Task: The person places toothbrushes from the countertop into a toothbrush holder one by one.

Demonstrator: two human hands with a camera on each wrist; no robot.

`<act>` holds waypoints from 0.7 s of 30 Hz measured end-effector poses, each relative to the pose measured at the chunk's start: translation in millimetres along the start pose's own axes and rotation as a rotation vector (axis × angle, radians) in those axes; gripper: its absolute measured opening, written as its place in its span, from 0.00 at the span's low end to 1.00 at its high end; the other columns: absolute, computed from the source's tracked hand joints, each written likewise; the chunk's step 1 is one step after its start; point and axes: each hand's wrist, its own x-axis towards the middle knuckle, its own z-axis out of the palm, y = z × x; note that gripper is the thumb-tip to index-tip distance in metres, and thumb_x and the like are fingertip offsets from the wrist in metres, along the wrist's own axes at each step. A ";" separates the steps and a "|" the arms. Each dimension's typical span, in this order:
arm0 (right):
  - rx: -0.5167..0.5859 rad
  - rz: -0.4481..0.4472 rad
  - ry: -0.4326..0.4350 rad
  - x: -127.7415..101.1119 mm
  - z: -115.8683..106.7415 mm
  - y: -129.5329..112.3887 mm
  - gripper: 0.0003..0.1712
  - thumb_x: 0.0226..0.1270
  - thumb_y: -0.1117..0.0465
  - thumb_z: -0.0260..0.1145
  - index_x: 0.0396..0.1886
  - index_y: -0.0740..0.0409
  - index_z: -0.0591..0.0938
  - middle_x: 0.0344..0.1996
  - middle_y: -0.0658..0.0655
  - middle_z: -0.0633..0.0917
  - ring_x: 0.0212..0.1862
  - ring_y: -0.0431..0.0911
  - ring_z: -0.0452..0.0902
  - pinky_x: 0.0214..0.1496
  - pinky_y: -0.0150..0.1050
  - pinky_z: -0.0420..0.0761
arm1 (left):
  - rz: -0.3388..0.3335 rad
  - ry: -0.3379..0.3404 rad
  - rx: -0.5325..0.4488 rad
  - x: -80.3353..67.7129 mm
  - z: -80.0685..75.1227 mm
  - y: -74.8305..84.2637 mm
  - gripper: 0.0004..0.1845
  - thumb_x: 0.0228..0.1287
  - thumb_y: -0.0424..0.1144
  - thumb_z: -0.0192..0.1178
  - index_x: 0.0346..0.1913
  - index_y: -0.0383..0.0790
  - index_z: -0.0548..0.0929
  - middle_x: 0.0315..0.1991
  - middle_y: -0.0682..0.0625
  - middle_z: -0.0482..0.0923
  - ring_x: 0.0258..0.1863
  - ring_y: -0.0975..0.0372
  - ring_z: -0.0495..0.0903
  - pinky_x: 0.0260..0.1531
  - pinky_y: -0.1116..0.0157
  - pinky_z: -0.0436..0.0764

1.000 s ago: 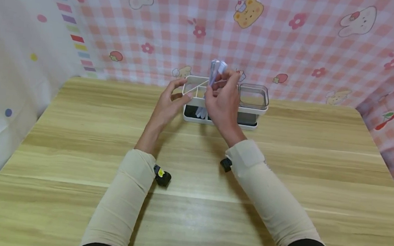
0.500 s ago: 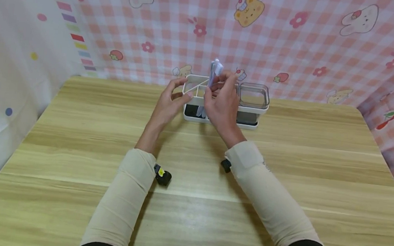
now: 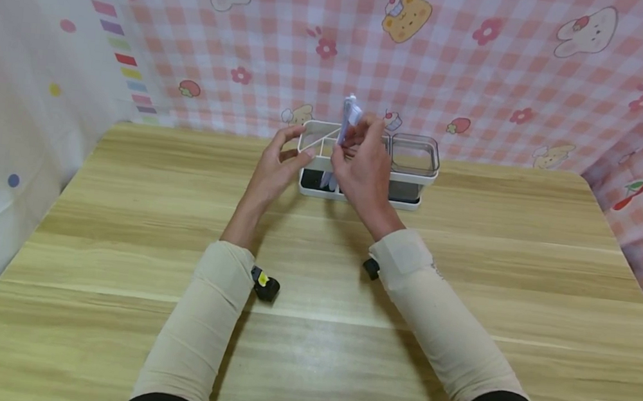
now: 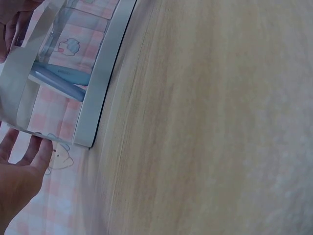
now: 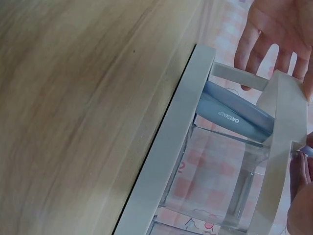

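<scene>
A white two-tier toothbrush holder stands on the table near the back. My left hand grips the left end of its upper rim, thumb in front and fingers behind. With thumb and fingers, my right hand pinches two toothbrushes just below their heads. They stand nearly upright, passing through a slot in the upper tier. The right wrist view shows their blue-grey handles side by side between the tiers, lower ends at the bottom tray. My right hand covers the middle of the holder in the head view.
A clear cup sits in the holder's right side. The wooden tabletop extends around it. A pink checked cloth hangs close behind, and a white dotted cloth on the left. A small black camera is on the left wrist.
The two toothbrush heads have come closer together, shifting slightly left, and the handles below have moved together too. My left hand has stayed on the rim.
</scene>
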 end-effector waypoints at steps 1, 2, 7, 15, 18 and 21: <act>0.012 0.007 -0.009 0.4 -1.1 0.3 0.27 0.66 0.70 0.67 0.58 0.66 0.64 0.45 0.65 0.82 0.46 0.51 0.83 0.49 0.37 0.85 | 0.001 -0.001 -0.001 0.2 0.2 0.0 0.29 0.71 0.40 0.64 0.72 0.42 0.70 0.71 0.47 0.66 0.64 0.48 0.72 0.60 0.53 0.76; 0.029 0.016 -0.021 0.7 -2.4 0.2 0.27 0.66 0.69 0.67 0.59 0.66 0.64 0.45 0.65 0.81 0.46 0.51 0.83 0.49 0.36 0.84 | 0.000 -0.002 -0.003 0.3 0.3 0.0 0.29 0.71 0.40 0.64 0.72 0.42 0.70 0.71 0.47 0.66 0.64 0.48 0.72 0.60 0.54 0.76; 0.121 0.040 -0.054 1.8 -8.6 1.2 0.29 0.66 0.70 0.68 0.60 0.66 0.63 0.46 0.65 0.79 0.48 0.51 0.82 0.51 0.32 0.83 | -0.016 -0.010 -0.015 1.4 1.6 0.7 0.30 0.71 0.38 0.63 0.73 0.41 0.68 0.73 0.45 0.64 0.65 0.46 0.70 0.62 0.53 0.75; 0.200 0.055 -0.025 -0.6 -13.4 3.0 0.27 0.66 0.72 0.67 0.59 0.65 0.64 0.46 0.65 0.79 0.49 0.51 0.82 0.53 0.34 0.83 | -0.028 -0.008 -0.031 3.7 4.0 -0.7 0.30 0.70 0.37 0.63 0.73 0.40 0.69 0.73 0.46 0.64 0.66 0.47 0.70 0.61 0.54 0.76; 0.196 0.041 -0.018 -2.9 -16.7 3.0 0.26 0.66 0.72 0.67 0.59 0.65 0.65 0.46 0.64 0.79 0.50 0.51 0.81 0.54 0.34 0.83 | -0.016 -0.008 -0.020 2.6 3.2 -1.8 0.29 0.71 0.40 0.64 0.72 0.43 0.70 0.72 0.48 0.65 0.64 0.49 0.71 0.60 0.55 0.76; 0.175 -0.014 -0.012 -5.5 -20.3 4.5 0.23 0.68 0.71 0.67 0.57 0.66 0.66 0.45 0.64 0.80 0.49 0.51 0.81 0.54 0.36 0.83 | -0.014 -0.010 0.000 1.6 0.4 -0.6 0.29 0.71 0.40 0.63 0.72 0.43 0.69 0.72 0.47 0.65 0.64 0.48 0.71 0.60 0.55 0.76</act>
